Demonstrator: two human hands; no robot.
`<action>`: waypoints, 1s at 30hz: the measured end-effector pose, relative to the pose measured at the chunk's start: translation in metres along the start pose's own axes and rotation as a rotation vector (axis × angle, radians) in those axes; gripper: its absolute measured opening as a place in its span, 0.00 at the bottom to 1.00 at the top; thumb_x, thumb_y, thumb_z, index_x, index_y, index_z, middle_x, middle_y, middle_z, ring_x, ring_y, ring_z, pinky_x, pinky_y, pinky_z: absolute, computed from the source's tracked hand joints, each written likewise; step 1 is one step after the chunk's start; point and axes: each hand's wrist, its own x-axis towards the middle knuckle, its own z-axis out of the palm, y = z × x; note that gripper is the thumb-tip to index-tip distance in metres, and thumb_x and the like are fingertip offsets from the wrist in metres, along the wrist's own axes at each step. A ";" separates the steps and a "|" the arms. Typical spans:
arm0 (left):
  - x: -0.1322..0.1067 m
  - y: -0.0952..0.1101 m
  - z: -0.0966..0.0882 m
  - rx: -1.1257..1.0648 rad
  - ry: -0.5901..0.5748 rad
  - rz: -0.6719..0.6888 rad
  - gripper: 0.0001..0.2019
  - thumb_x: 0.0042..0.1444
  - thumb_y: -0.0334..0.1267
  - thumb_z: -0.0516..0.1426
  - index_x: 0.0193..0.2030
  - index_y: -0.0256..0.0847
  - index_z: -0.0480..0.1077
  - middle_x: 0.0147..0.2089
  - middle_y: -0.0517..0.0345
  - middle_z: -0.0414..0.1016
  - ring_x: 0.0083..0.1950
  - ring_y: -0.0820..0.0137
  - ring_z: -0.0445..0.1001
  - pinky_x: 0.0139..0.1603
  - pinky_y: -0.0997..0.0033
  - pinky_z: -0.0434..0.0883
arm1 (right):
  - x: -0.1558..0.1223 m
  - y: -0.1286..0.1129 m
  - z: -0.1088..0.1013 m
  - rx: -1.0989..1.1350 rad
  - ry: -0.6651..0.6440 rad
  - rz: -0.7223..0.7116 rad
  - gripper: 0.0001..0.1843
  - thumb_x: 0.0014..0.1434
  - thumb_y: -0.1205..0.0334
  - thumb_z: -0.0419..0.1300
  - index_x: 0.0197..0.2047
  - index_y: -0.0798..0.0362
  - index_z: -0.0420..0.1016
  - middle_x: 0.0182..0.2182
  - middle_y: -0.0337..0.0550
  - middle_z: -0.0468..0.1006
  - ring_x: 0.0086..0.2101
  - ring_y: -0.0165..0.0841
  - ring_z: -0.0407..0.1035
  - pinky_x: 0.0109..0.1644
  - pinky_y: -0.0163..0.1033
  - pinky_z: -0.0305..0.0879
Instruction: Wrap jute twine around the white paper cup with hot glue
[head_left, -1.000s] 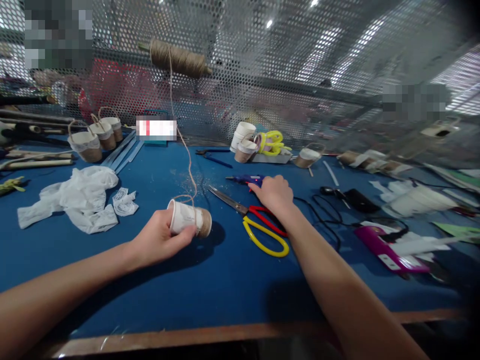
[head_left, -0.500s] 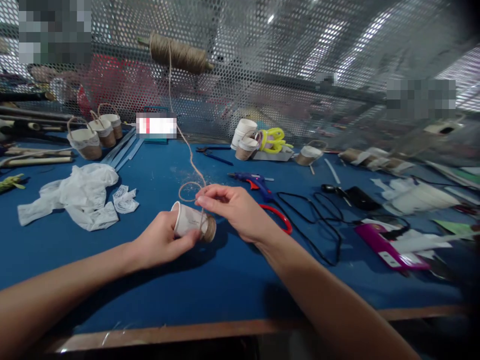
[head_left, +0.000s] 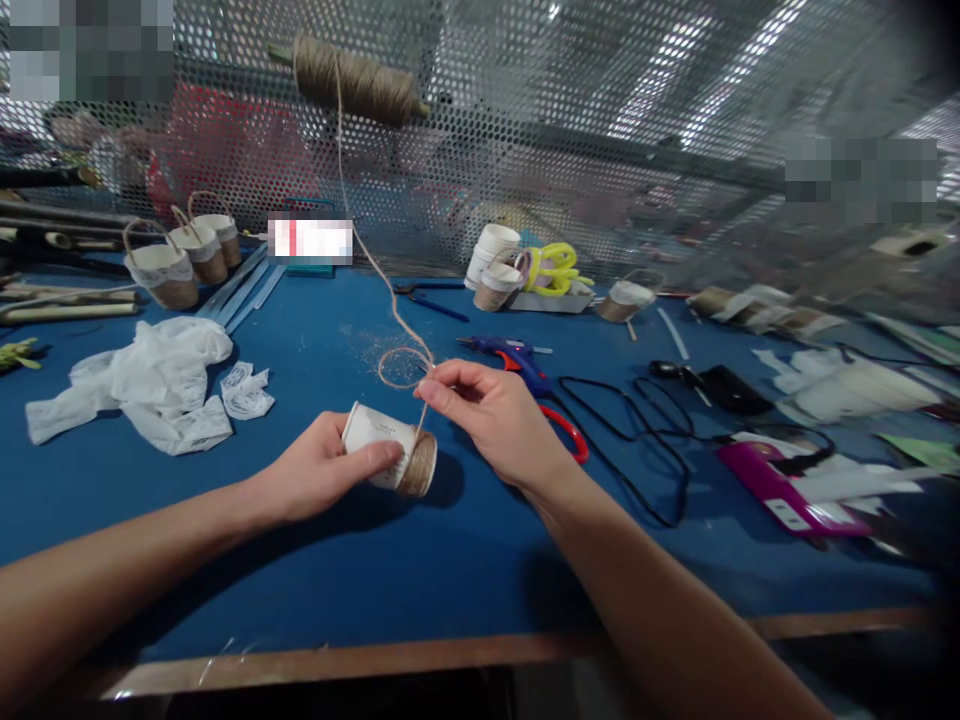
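My left hand [head_left: 319,465] is closed around a white paper cup [head_left: 373,430], tilted on its side above the table. Brown twine [head_left: 418,465] is wound round the cup's base end. From there a strand rises to my right hand [head_left: 480,415], whose thumb and fingertips pinch it. A small loop of the twine [head_left: 384,366] hangs beside those fingertips. The strand runs on up to a twine spool [head_left: 352,85] on a stick at the mesh. Some fingers of my left hand are hidden behind the cup.
A blue glue gun [head_left: 517,360], red-handled scissors [head_left: 566,430] and a black cord [head_left: 637,455] lie right of my hands. White lace [head_left: 161,385] lies at left, below finished handled cups [head_left: 161,275]. A purple power strip [head_left: 787,490] is at far right.
The cup has turned in my left hand, showing more of the wound twine. My right hand has shifted slightly right with the strand.
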 end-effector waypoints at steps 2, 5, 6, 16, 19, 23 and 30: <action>-0.001 0.000 0.000 0.017 -0.014 0.003 0.08 0.47 0.37 0.57 0.30 0.33 0.71 0.25 0.61 0.71 0.25 0.76 0.64 0.30 0.77 0.64 | 0.000 -0.001 0.001 -0.006 0.001 0.002 0.11 0.50 0.55 0.59 0.27 0.55 0.71 0.27 0.39 0.72 0.29 0.29 0.63 0.37 0.37 0.60; -0.002 0.000 0.001 0.041 -0.031 0.024 0.08 0.47 0.37 0.57 0.30 0.33 0.70 0.25 0.61 0.69 0.25 0.77 0.63 0.30 0.77 0.63 | -0.002 -0.001 0.003 -0.032 -0.007 0.022 0.12 0.50 0.54 0.58 0.27 0.55 0.71 0.25 0.39 0.71 0.28 0.29 0.63 0.36 0.37 0.60; -0.002 0.000 0.001 0.048 -0.034 0.035 0.08 0.47 0.37 0.56 0.30 0.33 0.69 0.25 0.61 0.68 0.25 0.77 0.62 0.29 0.78 0.63 | -0.002 -0.001 0.004 -0.040 -0.010 0.034 0.12 0.50 0.54 0.58 0.27 0.55 0.71 0.25 0.39 0.71 0.27 0.29 0.63 0.35 0.37 0.60; -0.006 -0.002 0.001 0.132 -0.017 0.114 0.07 0.48 0.36 0.55 0.28 0.34 0.67 0.23 0.62 0.64 0.23 0.78 0.58 0.25 0.79 0.61 | -0.004 0.002 0.004 -0.026 -0.056 0.082 0.12 0.51 0.53 0.57 0.27 0.54 0.70 0.23 0.38 0.69 0.25 0.27 0.61 0.32 0.35 0.59; -0.006 -0.001 0.002 0.159 -0.031 0.135 0.06 0.48 0.36 0.54 0.26 0.34 0.65 0.21 0.64 0.60 0.22 0.79 0.54 0.22 0.80 0.58 | -0.004 0.001 0.005 -0.005 -0.063 0.108 0.12 0.50 0.53 0.58 0.26 0.54 0.70 0.22 0.37 0.68 0.24 0.26 0.59 0.30 0.35 0.57; -0.007 0.000 0.002 0.216 -0.055 0.158 0.08 0.49 0.36 0.53 0.23 0.36 0.61 0.20 0.66 0.54 0.20 0.80 0.49 0.19 0.80 0.54 | -0.005 0.000 0.006 0.049 -0.086 0.159 0.12 0.49 0.54 0.59 0.26 0.55 0.70 0.22 0.36 0.68 0.24 0.26 0.59 0.29 0.34 0.57; -0.010 0.000 0.001 0.307 -0.076 0.261 0.08 0.51 0.35 0.52 0.23 0.37 0.60 0.19 0.67 0.52 0.20 0.80 0.48 0.17 0.81 0.52 | -0.005 0.006 0.008 0.155 -0.104 0.216 0.12 0.47 0.54 0.61 0.27 0.55 0.70 0.23 0.36 0.68 0.25 0.26 0.60 0.31 0.35 0.57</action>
